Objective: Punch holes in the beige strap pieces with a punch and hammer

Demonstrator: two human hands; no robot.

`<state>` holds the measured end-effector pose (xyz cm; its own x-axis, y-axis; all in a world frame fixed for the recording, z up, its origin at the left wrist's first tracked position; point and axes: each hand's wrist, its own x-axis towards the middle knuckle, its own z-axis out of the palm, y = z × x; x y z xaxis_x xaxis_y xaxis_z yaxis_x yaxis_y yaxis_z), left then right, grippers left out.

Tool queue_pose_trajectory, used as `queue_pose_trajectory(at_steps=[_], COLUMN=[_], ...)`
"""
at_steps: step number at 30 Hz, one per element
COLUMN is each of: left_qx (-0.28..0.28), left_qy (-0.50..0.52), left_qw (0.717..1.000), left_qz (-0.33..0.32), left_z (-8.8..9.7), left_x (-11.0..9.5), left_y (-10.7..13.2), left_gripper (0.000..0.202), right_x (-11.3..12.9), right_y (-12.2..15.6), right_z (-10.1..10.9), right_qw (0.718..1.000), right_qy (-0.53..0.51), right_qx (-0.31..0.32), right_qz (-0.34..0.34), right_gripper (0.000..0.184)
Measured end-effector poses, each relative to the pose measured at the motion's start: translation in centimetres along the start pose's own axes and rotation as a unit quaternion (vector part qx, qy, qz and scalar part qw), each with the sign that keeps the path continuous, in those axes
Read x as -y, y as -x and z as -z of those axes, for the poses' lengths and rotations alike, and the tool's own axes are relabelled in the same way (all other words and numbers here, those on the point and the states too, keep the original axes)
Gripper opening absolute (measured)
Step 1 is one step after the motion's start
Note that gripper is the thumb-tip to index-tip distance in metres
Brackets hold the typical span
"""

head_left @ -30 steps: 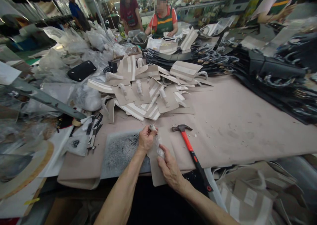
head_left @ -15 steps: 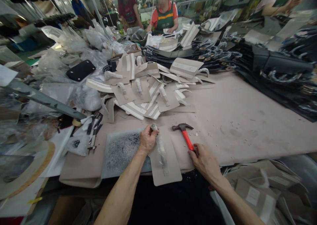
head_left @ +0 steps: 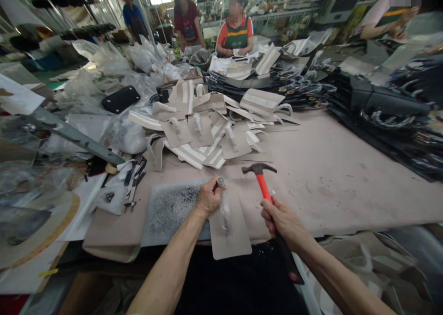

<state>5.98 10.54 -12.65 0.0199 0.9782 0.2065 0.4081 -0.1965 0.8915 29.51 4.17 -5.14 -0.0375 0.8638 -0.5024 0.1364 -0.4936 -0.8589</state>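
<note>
At the near edge of the table (head_left: 328, 176), the left hand (head_left: 208, 198) pinches a small metal punch (head_left: 220, 182) in its fingers, upright on a tan piece (head_left: 231, 241). The right hand (head_left: 282, 220) fingers wrap the red hammer (head_left: 263, 189).

The hammer (head_left: 265, 188) has a black head, a bright red-orange handle and a black grip end. The small cylinder (head_left: 220, 182) is silver-grey. At the table's near edge the flat panel (head_left: 235, 234) is plain beige, and the mat (head_left: 166, 213) beside it is grey with dark and white speckles. The table (head_left: 346, 181) is pinkish beige. The piled pieces (head_left: 207, 130) are beige with white stripes. Along the right edge, the bags (head_left: 380, 102) are black.
</note>
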Motion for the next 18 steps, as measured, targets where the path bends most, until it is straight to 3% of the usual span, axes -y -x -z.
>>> queue_pose_trajectory(at_steps=[2,4,7,9,11,15,16,18], left_qx=[-0.001,-0.003,-0.007,-0.004,-0.003,-0.004,-0.005,-0.004], left_qy=[0.0,-0.007,-0.026,-0.034,-0.026,-0.002,-0.002,-0.005], left_qw=[1.0,1.0,0.999,0.999,0.999,1.0,1.0,1.0], left_qz=[-0.006,-0.017,-0.027,-0.027,-0.022,-0.011,-0.007,0.004], left_z=[0.0,0.1,0.1,0.1,0.0,0.0,0.0,0.0], left_x=[-0.1,-0.1,-0.1,0.0,0.0,0.0,0.0,-0.1], left_y=[0.1,0.1,0.1,0.1,0.1,0.1,0.1,0.1], left_gripper=[0.017,0.018,0.014,0.013,0.015,0.018,0.017,0.017], right_x=[1.5,2.7,4.3,5.9,7.8,9.5,9.0,7.2], right_y=[0.4,0.3,0.0,0.3,1.2,2.7,2.7,2.1], right_z=[-0.7,-1.1,-1.0,-0.5,-0.1,-0.5,-0.8,-1.1], right_qw=[0.979,0.923,0.845,0.816,0.809,0.8,0.801,0.812], right_qy=[0.123,0.267,0.442,0.489,0.47,0.328,0.323,0.386], right_qx=[-0.067,-0.103,-0.062,-0.035,-0.077,-0.264,-0.268,-0.191], right_qz=[0.145,0.256,0.296,0.304,0.345,0.427,0.426,0.393], right_gripper=[0.03,0.029,0.022,0.02,0.021,0.027,0.028,0.028])
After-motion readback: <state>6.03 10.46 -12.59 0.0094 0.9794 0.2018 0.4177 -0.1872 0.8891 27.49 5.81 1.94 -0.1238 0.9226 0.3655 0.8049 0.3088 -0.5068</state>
